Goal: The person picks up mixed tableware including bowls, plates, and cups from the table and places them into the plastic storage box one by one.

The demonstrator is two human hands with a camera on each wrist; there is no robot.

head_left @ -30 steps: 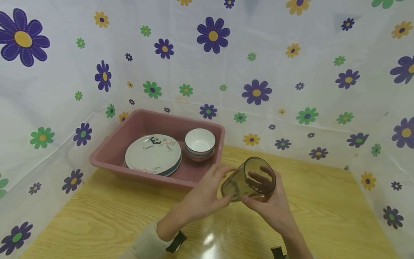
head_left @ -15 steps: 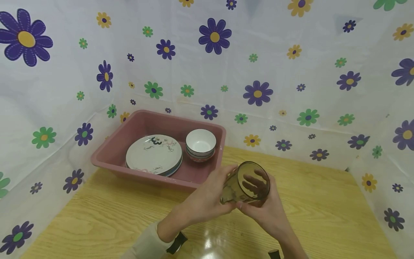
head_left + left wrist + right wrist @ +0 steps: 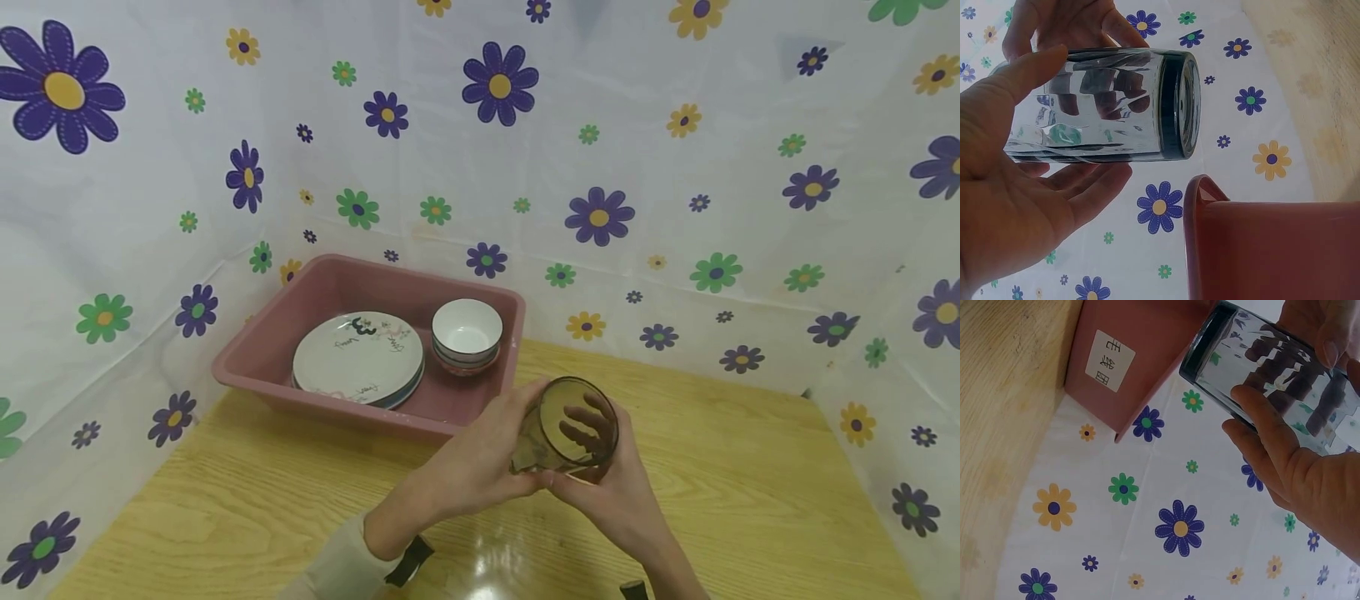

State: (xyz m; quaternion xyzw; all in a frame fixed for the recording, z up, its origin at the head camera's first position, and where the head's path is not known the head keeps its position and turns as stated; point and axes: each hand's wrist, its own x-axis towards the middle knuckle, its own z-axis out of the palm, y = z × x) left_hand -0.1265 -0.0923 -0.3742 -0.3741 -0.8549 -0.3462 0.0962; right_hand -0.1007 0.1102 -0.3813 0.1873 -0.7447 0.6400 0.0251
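Observation:
A smoky, see-through drinking glass [image 3: 534, 446] is held between both hands over the wooden table. It lies tilted, its mouth turned up toward the head camera and its thick base [image 3: 1179, 106] toward the pink basin [image 3: 360, 422]. My left hand [image 3: 468, 462] grips the glass's left side, thumb below and fingers behind in the head view. From the right, my right hand [image 3: 611, 504] holds it too, its fingers showing through the glass. Both thumbs meet under the near side. In the right wrist view, the right fingertips [image 3: 1247, 397] lie along the glass wall.
Inside the basin, left of the hands, are stacked white plates [image 3: 356, 358] with a printed pattern and a stack of bowls [image 3: 467, 325]. A paper label [image 3: 1110, 360] is stuck on the basin's outer wall. Flower-printed white sheeting [image 3: 420, 150] encloses the table [image 3: 750, 500].
The glass has shifted a little left, its mouth turning more toward the head camera. The right hand has moved left with it, and the left hand has closed in around its side.

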